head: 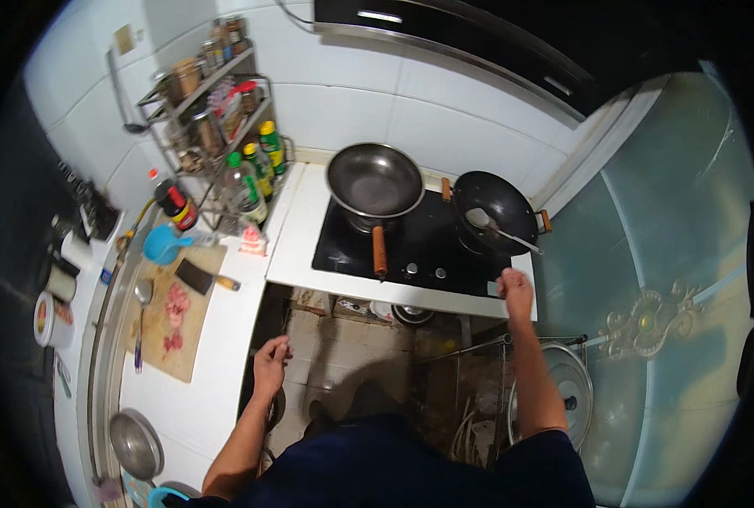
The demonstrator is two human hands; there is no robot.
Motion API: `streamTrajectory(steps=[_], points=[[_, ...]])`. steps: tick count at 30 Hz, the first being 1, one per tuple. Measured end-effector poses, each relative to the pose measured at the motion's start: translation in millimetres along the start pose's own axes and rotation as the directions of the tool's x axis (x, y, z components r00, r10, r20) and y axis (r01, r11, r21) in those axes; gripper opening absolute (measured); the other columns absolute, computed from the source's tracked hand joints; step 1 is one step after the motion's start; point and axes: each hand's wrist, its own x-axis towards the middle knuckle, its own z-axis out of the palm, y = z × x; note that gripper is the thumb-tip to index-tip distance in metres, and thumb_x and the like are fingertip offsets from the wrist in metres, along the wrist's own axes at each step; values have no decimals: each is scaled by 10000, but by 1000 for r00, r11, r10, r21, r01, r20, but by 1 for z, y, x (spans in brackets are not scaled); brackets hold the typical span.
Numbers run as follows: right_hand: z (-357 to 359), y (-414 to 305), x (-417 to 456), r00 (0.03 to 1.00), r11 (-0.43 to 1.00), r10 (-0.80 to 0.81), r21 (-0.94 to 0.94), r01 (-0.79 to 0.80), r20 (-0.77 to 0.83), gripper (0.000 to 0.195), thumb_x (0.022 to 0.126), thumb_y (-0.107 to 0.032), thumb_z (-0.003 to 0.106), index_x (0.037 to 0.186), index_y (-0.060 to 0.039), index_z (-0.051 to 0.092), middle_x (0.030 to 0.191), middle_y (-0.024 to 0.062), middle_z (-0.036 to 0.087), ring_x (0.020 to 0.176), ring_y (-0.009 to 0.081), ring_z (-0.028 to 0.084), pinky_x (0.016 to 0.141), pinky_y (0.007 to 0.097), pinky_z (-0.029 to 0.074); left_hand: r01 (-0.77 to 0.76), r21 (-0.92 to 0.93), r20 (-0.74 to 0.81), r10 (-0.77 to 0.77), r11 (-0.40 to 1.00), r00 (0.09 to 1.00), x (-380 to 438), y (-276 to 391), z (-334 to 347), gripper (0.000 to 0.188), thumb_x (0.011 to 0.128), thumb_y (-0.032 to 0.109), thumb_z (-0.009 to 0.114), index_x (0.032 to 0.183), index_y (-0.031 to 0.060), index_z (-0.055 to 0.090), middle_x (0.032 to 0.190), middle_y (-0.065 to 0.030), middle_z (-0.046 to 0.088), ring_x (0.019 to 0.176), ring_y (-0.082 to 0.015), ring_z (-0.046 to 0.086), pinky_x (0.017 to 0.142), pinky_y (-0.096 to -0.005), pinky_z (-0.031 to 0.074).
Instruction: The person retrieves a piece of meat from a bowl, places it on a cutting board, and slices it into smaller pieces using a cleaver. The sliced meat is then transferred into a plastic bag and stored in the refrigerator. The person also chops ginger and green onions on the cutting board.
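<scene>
My left hand (272, 367) hangs in the air over the floor, beside the counter's edge, with fingers loosely curled and nothing visible in it. At the right front corner of the black cooktop (428, 244) is my right hand (517, 291), its fingers bent; whether it touches the corner or holds anything cannot be made out. A frying pan with a wooden handle (377, 181) sits on the left burner. The right burner bears a black wok (496, 202) with a metal ladle (478, 218) resting inside. On a cutting board (199, 349) lie pieces of raw meat (177, 306) and a cleaver (194, 277).
Behind the board stand a blue dipper (163, 244), a dark sauce bottle (173, 200) and a spice rack (224, 66). A metal spoon (142, 292) lies at the board's left. A large lid (571, 387) leans near my right arm, beside a glass door (669, 254).
</scene>
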Motion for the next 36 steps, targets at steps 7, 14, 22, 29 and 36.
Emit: streamTrajectory(steps=[7,14,22,29,36], points=[[-151,23,212,875,596,-260,-781,-187,-409,506,912,-375,720,1166,47,606,1019,174,676,953,309,663,853,434,519,47,-158,429,26,986,903,136,198,207,313,1054,211,546,1284,8,610,1028,-52,696,859,-111,639,776,-263,514],[-186,109,343,942,679,-61,-705,-202,-329,549,888,-346,733,1192,93,603,1085,216,659,993,281,644,861,423,504,-111,4,351,102,994,931,272,208,377,321,1040,259,579,1232,16,658,998,-45,699,845,-146,616,787,-300,514],[-197,97,347,935,791,286,-499,-354,-211,353,923,-211,694,1153,48,627,856,95,641,730,159,603,648,314,496,-276,74,350,234,958,907,201,181,369,223,1012,172,614,1175,41,690,1032,-100,695,856,-142,635,739,-284,509],[-186,105,392,975,835,169,-504,-220,-146,285,956,-127,637,1186,41,625,766,40,596,650,134,544,600,289,463,-45,137,410,-15,990,912,186,162,354,234,1035,175,587,1202,27,657,1062,-62,672,992,-134,628,885,-296,524],[-180,100,399,974,754,166,-617,-226,-154,390,917,-149,695,1227,74,617,925,124,663,820,194,622,741,350,501,-224,186,261,172,957,950,256,152,437,450,1024,292,577,1380,21,532,1187,-180,706,1094,-337,684,923,-412,532]])
